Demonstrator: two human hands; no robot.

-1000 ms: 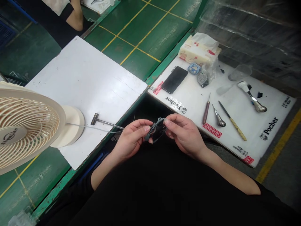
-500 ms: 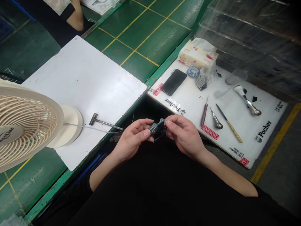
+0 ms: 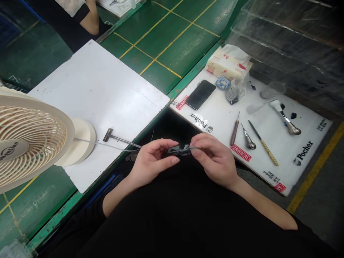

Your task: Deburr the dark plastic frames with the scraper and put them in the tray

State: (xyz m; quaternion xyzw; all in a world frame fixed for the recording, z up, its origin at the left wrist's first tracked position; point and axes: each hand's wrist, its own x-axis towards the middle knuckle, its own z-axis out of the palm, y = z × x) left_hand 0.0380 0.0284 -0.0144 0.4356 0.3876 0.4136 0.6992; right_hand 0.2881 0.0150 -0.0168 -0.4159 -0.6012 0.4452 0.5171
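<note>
Between my two hands, in front of my dark shirt, is a small dark grey plastic-looking part (image 3: pixel 177 150); its exact kind I cannot make out. My left hand (image 3: pixel 153 157) grips its left end between thumb and fingers. At the other end my right hand (image 3: pixel 213 156) pinches it, the fingertips partly hiding that side. To the right on the white board lie a thin awl with a brown handle (image 3: pixel 234 132), a short metal-handled pick (image 3: pixel 248 138) and a file with a yellow handle (image 3: pixel 264 145). A T-handled tool (image 3: pixel 120 139) rests to the left of my left hand.
A cream fan (image 3: pixel 32 143) stands on the left white board (image 3: pixel 107 82). On the right board (image 3: pixel 271 165) are a phone (image 3: pixel 200 94), a tissue pack (image 3: pixel 227 62), a blue tape-like roll (image 3: pixel 223 83) and a plastic cup (image 3: pixel 272 90). Another person's arm (image 3: pixel 90 18) shows at top left.
The grey part has been turned from a slanted pose to nearly level. My left thumb has shifted along it, and my right fingers have curled closer round its right end.
</note>
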